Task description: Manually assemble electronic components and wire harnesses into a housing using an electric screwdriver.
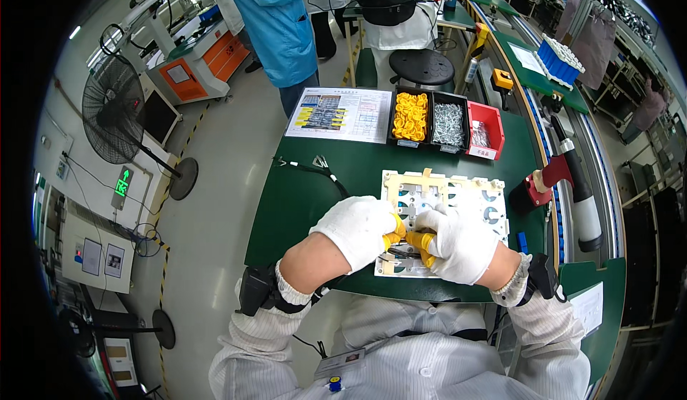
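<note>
A cream-white frame (476, 192) with round and slotted cutouts lies on the green table in front of me. My left hand (356, 230), in a white glove with yellow fingertip covers, is bent inward over its left part. From the right, my right hand (459, 244), gloved alike, meets it with the fingers drawn together. Both hands are closed, their fingertips nearly touching; what they pinch is hidden. Just below the fingertips, a dark cable (405, 253) lies on the frame. A black cable (330, 174) with metal terminals at its end runs toward my left hand.
Beyond the frame stand a bin of yellow plastic parts (410, 116), a bin of silver screws (449, 124) and a red bin (494, 129). A printed sheet (336, 115) lies beside them. At right are a red-and-black power tool (558, 178) and the conveyor (538, 114). People stand behind the table.
</note>
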### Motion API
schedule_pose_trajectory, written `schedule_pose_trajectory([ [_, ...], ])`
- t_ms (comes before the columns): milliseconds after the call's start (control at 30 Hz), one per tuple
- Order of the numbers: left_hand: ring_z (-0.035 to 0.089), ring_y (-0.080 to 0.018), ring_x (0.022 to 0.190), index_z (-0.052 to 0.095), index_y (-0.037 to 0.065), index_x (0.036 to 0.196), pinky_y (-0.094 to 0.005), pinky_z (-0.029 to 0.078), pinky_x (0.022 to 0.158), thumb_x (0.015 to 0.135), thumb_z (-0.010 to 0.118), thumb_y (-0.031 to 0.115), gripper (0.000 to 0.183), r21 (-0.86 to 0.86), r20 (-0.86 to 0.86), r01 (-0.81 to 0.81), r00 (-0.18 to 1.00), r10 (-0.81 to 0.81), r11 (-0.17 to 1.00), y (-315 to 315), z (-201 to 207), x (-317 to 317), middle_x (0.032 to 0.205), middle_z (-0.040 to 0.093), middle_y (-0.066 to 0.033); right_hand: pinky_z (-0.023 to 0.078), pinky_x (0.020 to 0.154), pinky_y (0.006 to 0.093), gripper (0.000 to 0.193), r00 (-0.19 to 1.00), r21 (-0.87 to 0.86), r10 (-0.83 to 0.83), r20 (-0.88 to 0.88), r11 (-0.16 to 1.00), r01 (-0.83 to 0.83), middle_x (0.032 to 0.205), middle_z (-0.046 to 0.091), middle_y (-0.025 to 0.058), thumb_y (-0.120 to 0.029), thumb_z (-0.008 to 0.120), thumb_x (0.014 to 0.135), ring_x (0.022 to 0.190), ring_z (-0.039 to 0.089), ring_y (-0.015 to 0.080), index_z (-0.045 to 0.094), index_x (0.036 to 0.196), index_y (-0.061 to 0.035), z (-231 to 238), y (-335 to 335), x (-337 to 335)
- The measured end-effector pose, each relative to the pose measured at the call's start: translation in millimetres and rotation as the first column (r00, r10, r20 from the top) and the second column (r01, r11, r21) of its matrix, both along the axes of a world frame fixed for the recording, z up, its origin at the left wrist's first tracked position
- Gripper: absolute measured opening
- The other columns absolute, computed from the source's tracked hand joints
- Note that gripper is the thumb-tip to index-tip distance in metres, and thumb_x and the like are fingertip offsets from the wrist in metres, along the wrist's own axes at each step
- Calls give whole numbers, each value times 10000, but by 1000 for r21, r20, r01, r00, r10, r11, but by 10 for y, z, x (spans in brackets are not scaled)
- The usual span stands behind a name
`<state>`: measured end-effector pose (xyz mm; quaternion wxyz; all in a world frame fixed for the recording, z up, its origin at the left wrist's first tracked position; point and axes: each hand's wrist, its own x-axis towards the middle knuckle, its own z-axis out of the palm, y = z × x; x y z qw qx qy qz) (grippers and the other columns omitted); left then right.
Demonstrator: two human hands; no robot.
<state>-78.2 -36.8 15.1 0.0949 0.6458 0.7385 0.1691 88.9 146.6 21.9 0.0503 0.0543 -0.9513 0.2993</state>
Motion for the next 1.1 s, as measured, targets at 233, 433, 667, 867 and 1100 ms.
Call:
schedule_pose_trajectory([
  [233,689,-300,969,791,37,996,-394,566,900,879,730,185,199,124,11,69,997,-71,990,-49,15,26,1046,729,-119,555,848,428,381,999,-61,16,-34,998,-18,1093,689,205,14,701,830,987,676,410,640,1205,-16,42,14,13],
  [433,698,-305,964,794,36,991,-397,572,899,861,731,175,200,-20,-61,82,995,-83,996,44,125,41,1035,734,-124,563,867,402,360,996,-105,57,-69,992,-64,1114,689,210,42,664,846,1005,685,402,633,1202,-4,-30,72,8],
  [667,702,-317,942,795,43,987,-403,577,887,881,721,179,188,-195,-9,32,999,-35,980,175,192,90,992,735,-124,565,877,384,321,998,-162,44,-46,985,-51,1106,698,188,61,650,865,989,693,378,673,1178,-6,41,94,64],
  [867,701,-323,927,787,40,974,-402,577,874,878,729,169,170,-148,66,38,997,-29,988,160,237,63,984,732,-126,557,758,309,224,895,-208,-327,-304,939,273,978,704,132,89,672,863,824,707,259,773,1037,-8,451,508,-98],
  [1100,697,-312,928,796,36,954,-395,576,872,850,726,140,162,-149,62,70,996,-61,986,197,153,-3,970,723,-120,594,844,431,205,821,247,-570,-14,794,556,981,766,207,-156,677,917,886,739,398,808,1026,-42,117,1446,-981],
])
